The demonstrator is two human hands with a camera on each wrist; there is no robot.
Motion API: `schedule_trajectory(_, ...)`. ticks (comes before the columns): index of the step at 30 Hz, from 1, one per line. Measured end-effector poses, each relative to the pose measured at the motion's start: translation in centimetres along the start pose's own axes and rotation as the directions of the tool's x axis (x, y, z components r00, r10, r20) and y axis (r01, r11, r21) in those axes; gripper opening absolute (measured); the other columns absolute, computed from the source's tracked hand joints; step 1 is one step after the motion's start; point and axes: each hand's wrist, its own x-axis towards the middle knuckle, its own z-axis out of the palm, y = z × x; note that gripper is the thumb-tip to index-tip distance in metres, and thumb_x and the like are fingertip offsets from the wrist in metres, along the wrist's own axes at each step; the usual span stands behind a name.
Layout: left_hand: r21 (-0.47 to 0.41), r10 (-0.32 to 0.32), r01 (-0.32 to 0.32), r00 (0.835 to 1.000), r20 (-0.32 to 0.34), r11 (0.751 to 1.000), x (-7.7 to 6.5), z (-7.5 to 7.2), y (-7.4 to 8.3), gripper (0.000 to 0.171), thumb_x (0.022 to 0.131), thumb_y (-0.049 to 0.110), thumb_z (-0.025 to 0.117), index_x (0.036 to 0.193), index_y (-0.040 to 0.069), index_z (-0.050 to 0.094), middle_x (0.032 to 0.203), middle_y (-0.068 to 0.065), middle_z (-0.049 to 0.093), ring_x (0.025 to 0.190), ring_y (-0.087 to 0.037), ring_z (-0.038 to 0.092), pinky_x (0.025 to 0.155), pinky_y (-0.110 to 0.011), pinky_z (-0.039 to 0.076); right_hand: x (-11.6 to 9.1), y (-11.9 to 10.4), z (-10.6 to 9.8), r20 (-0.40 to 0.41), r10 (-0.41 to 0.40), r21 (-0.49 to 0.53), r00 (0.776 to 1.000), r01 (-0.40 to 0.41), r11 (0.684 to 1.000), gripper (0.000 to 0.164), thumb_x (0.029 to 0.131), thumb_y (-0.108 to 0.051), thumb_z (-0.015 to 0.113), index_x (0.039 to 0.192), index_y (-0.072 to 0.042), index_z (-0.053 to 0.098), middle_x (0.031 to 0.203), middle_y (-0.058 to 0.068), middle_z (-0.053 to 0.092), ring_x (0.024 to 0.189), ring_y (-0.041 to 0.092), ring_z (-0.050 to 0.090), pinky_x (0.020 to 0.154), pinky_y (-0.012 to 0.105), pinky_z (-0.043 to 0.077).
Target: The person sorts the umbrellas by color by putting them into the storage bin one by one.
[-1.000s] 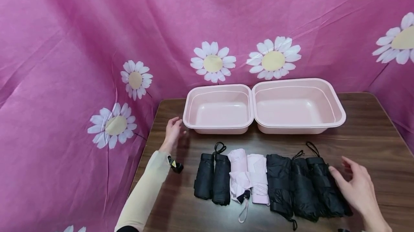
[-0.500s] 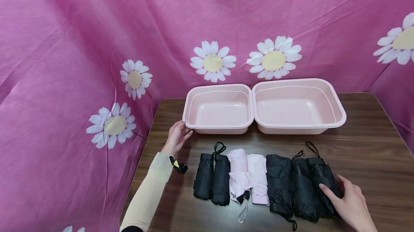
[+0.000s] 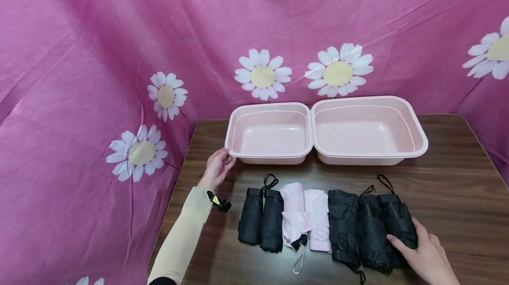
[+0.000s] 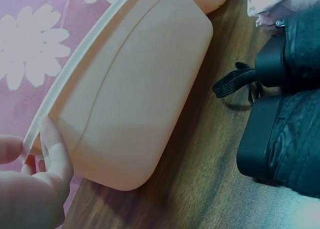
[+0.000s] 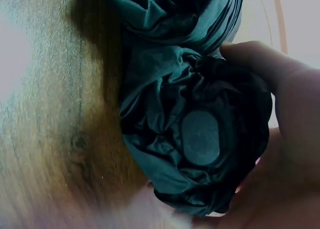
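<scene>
A row of folded compact umbrellas lies on the table in the head view. My right hand grips the rightmost black umbrella, thumb on one side and fingers round the other. The right wrist view shows its gathered end with a flat oval cap. Beside it lies another black umbrella. At the left, my left hand pinches the near-left corner rim of the smaller pink basin; in the left wrist view the thumb and fingers stand on either side of that rim.
To the right of the smaller basin stands a larger pink basin. Two pink umbrellas lie mid-row, with two slim black ones at the left end. A pink flowered cloth hangs behind the wooden table.
My right hand has moved left and closed round the rightmost black umbrella, which has shifted slightly left. My left hand has moved from beside the smaller basin to its rim.
</scene>
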Motion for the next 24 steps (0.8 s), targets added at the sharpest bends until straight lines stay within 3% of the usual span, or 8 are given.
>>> schedule_trajectory(7, 0.006, -0.006, 0.006, 0.999, 0.034, 1.000, -0.2, -0.1, 0.2, 0.039, 0.100, 0.007, 0.048, 0.136, -0.006, 0.039, 0.110, -0.011, 0.058, 0.086, -0.015, 0.063, 0.092, -0.030, 0.055, -0.4, -0.3, -0.3, -0.003, 0.086, 0.015, 0.996, -0.086, 0.996, 0.114, 0.085, -0.073, 0.048, 0.147, 0.013, 0.006, 0.132, 0.048, 0.025, 0.115, 0.064, 0.033, 0.084, 0.070, 0.039)
schedule_trajectory(13, 0.010, 0.000, -0.001, 0.999, 0.039, 1.000, -0.5, 0.2, 0.4, 0.041, 0.101, 0.007, 0.046, 0.138, -0.008, 0.036, 0.117, -0.012, 0.056, 0.096, -0.016, 0.062, 0.085, -0.027, 0.057, -0.6, -0.1, -0.1, -0.059, 0.128, 0.049, 0.990, -0.125, 0.991, 0.113, 0.082, -0.075, 0.051, 0.150, 0.006, 0.011, 0.139, 0.045, 0.025, 0.118, 0.062, 0.034, 0.084, 0.069, 0.039)
schedule_trajectory(18, 0.012, -0.008, 0.007, 0.999, 0.036, 1.000, -0.6, 0.2, 0.5, 0.041, 0.101, 0.007, 0.045, 0.139, -0.007, 0.036, 0.115, -0.012, 0.059, 0.091, -0.015, 0.064, 0.081, -0.025, 0.057, -1.0, -0.4, 0.1, -0.097, 0.169, 0.122, 0.981, -0.156, 0.980, 0.108, 0.084, -0.071, 0.052, 0.151, 0.004, 0.012, 0.144, 0.039, 0.027, 0.119, 0.058, 0.037, 0.084, 0.065, 0.040)
schedule_trajectory(24, 0.016, -0.020, 0.019, 0.999, 0.046, 1.000, -0.7, 0.0, 0.4, 0.045, 0.102, 0.008, 0.045, 0.142, -0.008, 0.033, 0.118, -0.013, 0.058, 0.092, -0.013, 0.064, 0.087, -0.027, 0.056, -1.6, -0.9, -0.3, -0.150, 0.192, 0.201, 0.970, -0.160, 0.966, 0.101, 0.087, -0.063, 0.056, 0.152, 0.002, 0.012, 0.146, 0.035, 0.031, 0.121, 0.056, 0.038, 0.087, 0.064, 0.038)
